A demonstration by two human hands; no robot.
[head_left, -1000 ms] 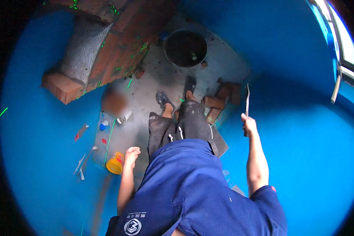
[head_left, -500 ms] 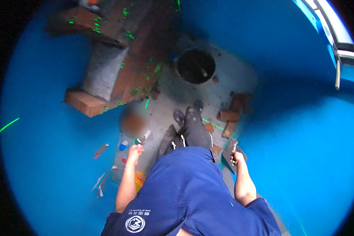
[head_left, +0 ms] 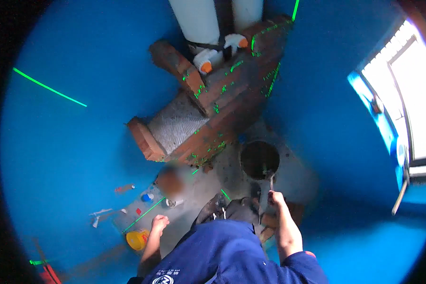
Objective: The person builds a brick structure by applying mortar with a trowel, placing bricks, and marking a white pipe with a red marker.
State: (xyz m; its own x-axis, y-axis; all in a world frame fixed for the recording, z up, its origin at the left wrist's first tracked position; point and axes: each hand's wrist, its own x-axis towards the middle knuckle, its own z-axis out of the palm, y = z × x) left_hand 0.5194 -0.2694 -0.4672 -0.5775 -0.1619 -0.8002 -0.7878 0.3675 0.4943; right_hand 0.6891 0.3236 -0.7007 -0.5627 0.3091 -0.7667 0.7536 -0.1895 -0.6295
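My right hand (head_left: 276, 198) is closed round a hand tool (head_left: 271, 182) with a thin pale shaft. Its far end reaches the near rim of a round bucket (head_left: 242, 163) with dark contents; the blade or head cannot be made out. To the left, my left hand (head_left: 159, 221) hangs with curled fingers, holding nothing that shows. It is nearest to a yellow tub (head_left: 137, 240) on the floor. Ahead stands a low brick structure (head_left: 236, 106), with a grey, ridged panel (head_left: 180, 124) between its brickwork.
Two white pipes (head_left: 196, 21) rise behind the bricks, near orange-ended white fittings (head_left: 206, 66). Bricks (head_left: 269, 220) lie by my right leg. Small litter, including a blue-and-white piece (head_left: 147, 197), lies left. A pole (head_left: 399, 198) leans by the bright window (head_left: 419, 90). Green light lines cross the surfaces.
My view has tilted up and swung, bringing the pipes and more brickwork in. My right hand has moved forward with the tool, from beside my hip to the bucket. My left hand remains low.
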